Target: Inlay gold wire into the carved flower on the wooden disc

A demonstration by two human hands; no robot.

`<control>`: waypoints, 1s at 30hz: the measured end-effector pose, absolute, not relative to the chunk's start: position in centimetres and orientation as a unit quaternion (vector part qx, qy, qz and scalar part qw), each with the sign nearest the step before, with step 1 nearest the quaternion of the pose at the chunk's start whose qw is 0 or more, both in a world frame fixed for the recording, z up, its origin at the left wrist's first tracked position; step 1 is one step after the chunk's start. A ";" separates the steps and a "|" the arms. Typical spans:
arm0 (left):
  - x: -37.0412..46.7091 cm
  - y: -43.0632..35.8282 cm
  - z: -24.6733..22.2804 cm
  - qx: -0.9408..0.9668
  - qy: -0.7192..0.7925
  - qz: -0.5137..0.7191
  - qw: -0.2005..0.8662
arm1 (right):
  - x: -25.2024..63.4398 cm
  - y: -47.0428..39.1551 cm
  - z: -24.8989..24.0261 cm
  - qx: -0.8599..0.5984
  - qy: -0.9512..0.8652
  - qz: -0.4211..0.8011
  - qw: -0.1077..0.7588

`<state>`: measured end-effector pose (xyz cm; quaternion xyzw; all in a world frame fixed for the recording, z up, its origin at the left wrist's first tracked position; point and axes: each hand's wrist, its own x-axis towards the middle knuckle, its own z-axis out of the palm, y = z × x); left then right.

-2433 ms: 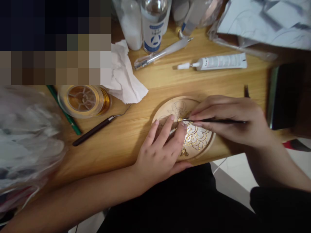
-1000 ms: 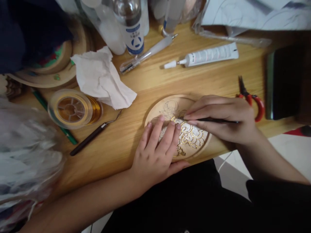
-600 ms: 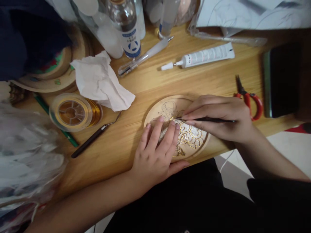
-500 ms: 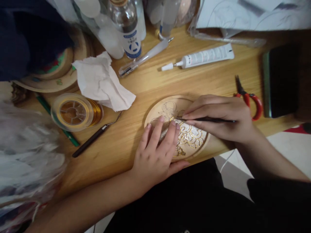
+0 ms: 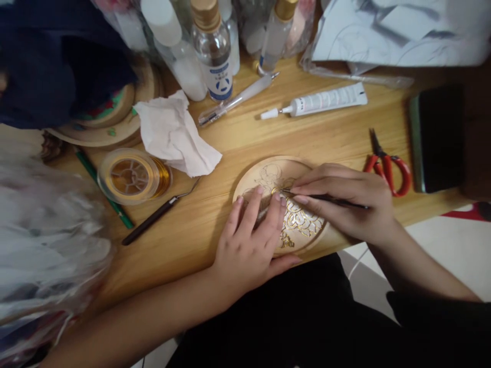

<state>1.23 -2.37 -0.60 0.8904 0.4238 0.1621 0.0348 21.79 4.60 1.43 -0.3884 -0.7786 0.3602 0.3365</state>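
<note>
A round wooden plate [image 5: 248,177] lies at the table's front edge, with a pencilled drawing on its far left part. Gold wire [image 5: 305,225] outlines a whitish pattern on its near right part. My left hand [image 5: 247,245] rests on the plate with its fingers spread, covering some of the design. In a pinch, my right hand [image 5: 351,199] holds slim black tweezers [image 5: 320,196]. Their tip meets the drawing near the plate's middle, just beyond my left fingertips. The fingers partly hide the tweezers.
Left of the plate lie a hooked tool [image 5: 153,220], a gold wire spool [image 5: 132,176], a green pencil [image 5: 103,189] and crumpled tissue [image 5: 178,135]. Beyond are a glue tube [image 5: 326,99], a clear pen [image 5: 240,97] and bottles [image 5: 217,61]. Red-handled pliers [image 5: 387,166] and a phone [image 5: 437,138] lie right.
The view has shifted slightly, so the table things appear lower, with those at left also further right. Both hands keep their places at the plate, and the tweezers' tip stays near its middle.
</note>
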 end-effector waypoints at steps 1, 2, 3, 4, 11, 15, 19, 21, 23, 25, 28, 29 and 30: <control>1.2 -2.4 -0.6 0.890 0.424 0.162 0.034 | 21.8 4.5 1.4 -0.391 -0.777 0.358 0.339; 1.2 -2.4 -0.6 0.890 0.424 0.162 0.033 | 21.7 4.4 1.4 -0.394 -0.776 0.353 0.342; 1.3 -2.4 -0.6 0.890 0.424 0.162 0.030 | 21.7 4.4 1.4 -0.396 -0.776 0.349 0.344; 1.3 -2.4 -0.6 0.890 0.425 0.163 0.028 | 21.6 4.3 1.4 -0.400 -0.776 0.343 0.346; 1.3 -2.4 -0.8 0.886 0.429 0.172 0.033 | 20.7 3.2 1.4 -0.428 -0.769 0.303 0.367; 1.3 -2.4 -0.8 0.887 0.428 0.171 0.035 | 20.1 2.2 1.2 -0.464 -0.757 0.272 0.371; 1.2 -2.4 -0.7 0.888 0.426 0.171 0.037 | 19.6 1.5 1.0 -0.476 -0.764 0.217 0.377; 1.2 -2.4 -0.8 0.888 0.427 0.168 0.038 | 19.4 1.2 0.9 -0.478 -0.766 0.200 0.380; 1.2 -2.5 -0.8 0.887 0.429 0.168 0.038 | 19.2 0.9 0.9 -0.482 -0.767 0.188 0.380; 1.2 -2.5 -0.8 0.885 0.431 0.171 0.036 | 19.0 0.6 0.8 -0.488 -0.766 0.174 0.381; 1.3 -2.5 -0.9 0.884 0.433 0.174 0.035 | 18.6 0.2 0.7 -0.497 -0.761 0.150 0.388; 1.3 -2.5 -0.9 0.884 0.434 0.172 0.035 | 18.6 0.1 0.6 -0.499 -0.760 0.147 0.388; 1.3 -2.5 -0.9 0.884 0.433 0.171 0.035 | 18.5 0.0 0.6 -0.501 -0.759 0.146 0.389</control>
